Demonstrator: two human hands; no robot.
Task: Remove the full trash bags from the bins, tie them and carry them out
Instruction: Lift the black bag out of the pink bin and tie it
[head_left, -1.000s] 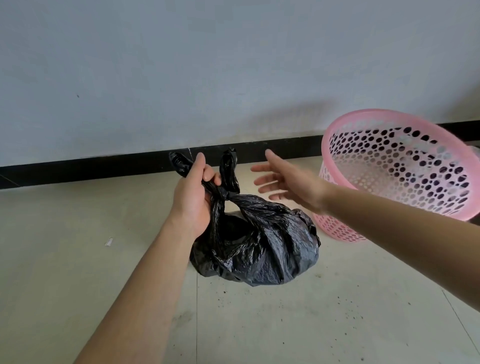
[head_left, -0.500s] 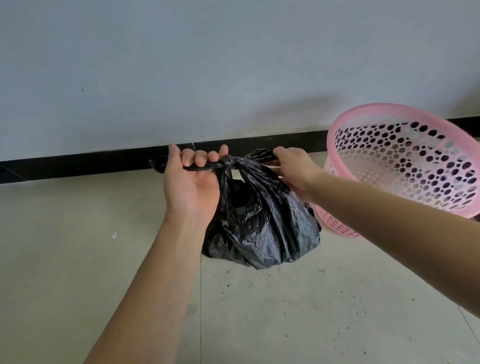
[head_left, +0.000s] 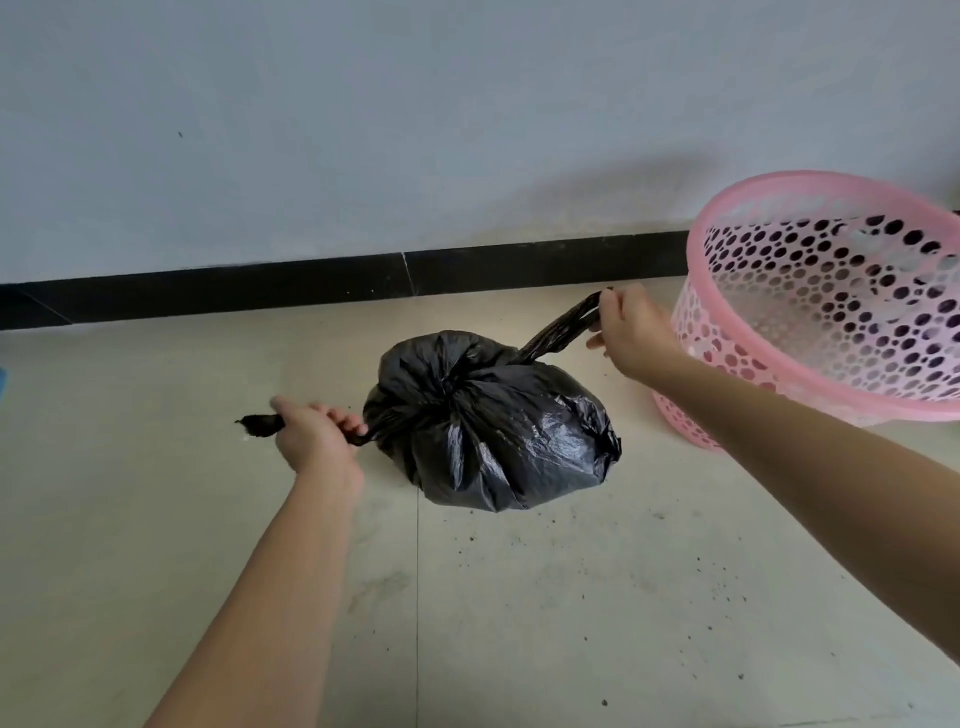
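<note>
The left hand (head_left: 317, 436), at centre left of the frame, has its grip closed around one twisted tail of the black trash bag (head_left: 493, 421), the tail's frayed end poking out past the fist toward the left. The right hand (head_left: 631, 332), right of centre and higher, has its grip closed on the other tail, which runs taut from the bag's top up to the fingers. The two tails lead away from the bag in opposite directions, which I judge to be a pull meant to cinch the knot down at the gathered neck; the plastic is puckered tight at that point. The bag itself sits in the middle of the frame on the pale tiled floor (head_left: 519, 623), bulging and closed at the top, so it is already out of its bin. The pink perforated bin (head_left: 831, 322) stands tilted at the right edge, just beside the bag, with no liner in it. Dark crumbs speckle the floor below the bag. Carrying out is not yet begun.
</note>
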